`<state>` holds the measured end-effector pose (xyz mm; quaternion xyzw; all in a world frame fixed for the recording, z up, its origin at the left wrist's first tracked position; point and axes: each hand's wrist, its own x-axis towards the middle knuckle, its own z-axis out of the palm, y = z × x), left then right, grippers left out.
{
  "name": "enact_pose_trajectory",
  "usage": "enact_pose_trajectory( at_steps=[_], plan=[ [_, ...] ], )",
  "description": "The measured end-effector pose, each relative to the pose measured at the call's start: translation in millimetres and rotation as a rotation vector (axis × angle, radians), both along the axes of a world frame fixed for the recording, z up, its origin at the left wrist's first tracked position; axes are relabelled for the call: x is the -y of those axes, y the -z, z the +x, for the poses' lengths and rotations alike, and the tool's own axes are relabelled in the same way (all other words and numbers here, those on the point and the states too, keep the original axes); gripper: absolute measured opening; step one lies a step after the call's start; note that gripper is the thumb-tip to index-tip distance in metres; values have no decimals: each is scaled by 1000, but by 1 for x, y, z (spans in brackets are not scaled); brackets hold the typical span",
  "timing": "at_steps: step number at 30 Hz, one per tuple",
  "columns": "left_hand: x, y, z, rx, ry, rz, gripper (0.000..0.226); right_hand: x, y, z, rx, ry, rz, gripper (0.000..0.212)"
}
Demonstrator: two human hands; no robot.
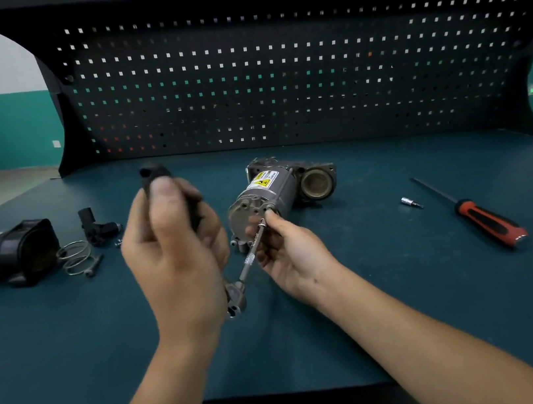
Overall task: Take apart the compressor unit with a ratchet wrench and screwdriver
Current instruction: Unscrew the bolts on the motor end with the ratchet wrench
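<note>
Two hands set a ratchet wrench (236,296) on the compressor unit (271,194), which lies at the centre of the worktop (375,289).
The left hand (175,250) has its grip clamped round the wrench's black handle, at 10 o'clock from the unit. The right hand (286,250) pinches the extension bar (249,262), whose tip meets the unit's round end plate. A red-and-black screwdriver (489,220) lies at 3 o'clock, with a socket bit (410,201) near it. A black housing (13,250) and a wire spring (76,256) lie at 9 o'clock.

Room in front, clutter at both sides
The mat (315,350) lies open before the compressor unit (277,190); housing (6,252), spring (76,256) and connector (96,227) crowd the left, socket bit (410,202) and screwdriver (478,218) the right.
</note>
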<state>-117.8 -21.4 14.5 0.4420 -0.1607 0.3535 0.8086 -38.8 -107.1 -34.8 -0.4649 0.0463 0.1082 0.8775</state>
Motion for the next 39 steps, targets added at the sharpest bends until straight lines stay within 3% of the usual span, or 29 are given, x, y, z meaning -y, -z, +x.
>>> enact_pose_trajectory(
  at_steps=[2,4,6,8,10,13,15,19,22,25,27,29,31,33,34,35,37,39],
  plan=[
    [3,2,0,118,-37,281,23,1,1,0,16,-31,6,28],
    [6,8,0,330,-93,866,18,1,1,-3,47,-57,-3,28],
    [8,20,-2,501,-77,1352,29,1,-1,-2,10,-91,-4,32],
    [6,26,-3,542,-55,1572,38,1,-3,0,-35,-70,-13,36],
    [1,28,-3,508,-15,1527,40,0,-3,1,-42,-66,-11,39],
    [3,23,-6,433,-99,1200,22,4,3,1,24,-64,10,57],
    [10,15,-6,245,-167,780,21,4,3,-2,57,-71,4,47],
    [-10,-2,5,-168,41,-204,44,-1,0,-1,5,-68,-6,30],
    [-31,5,14,-283,75,-508,44,-1,2,-2,8,-96,-18,31],
    [-25,9,14,-217,44,-392,44,-2,2,-2,-28,-92,-24,33],
    [-13,5,12,-80,-3,-99,42,-1,2,-3,-57,-99,28,33],
    [-4,1,8,130,-73,402,28,3,2,-5,-42,-90,65,38],
    [2,6,4,387,-23,1039,13,6,4,-5,1,-101,60,45],
    [3,16,1,521,48,1484,24,4,2,-6,-20,-125,59,38],
    [2,19,1,544,48,1588,32,3,2,-5,-42,-106,35,36],
    [0,21,2,564,42,1600,33,2,1,-4,-44,-103,32,35],
    [-3,18,1,565,41,1394,18,-2,0,-5,-28,-105,34,31],
    [-7,8,2,302,31,812,13,-1,2,-6,5,-106,20,25]
  ],
)
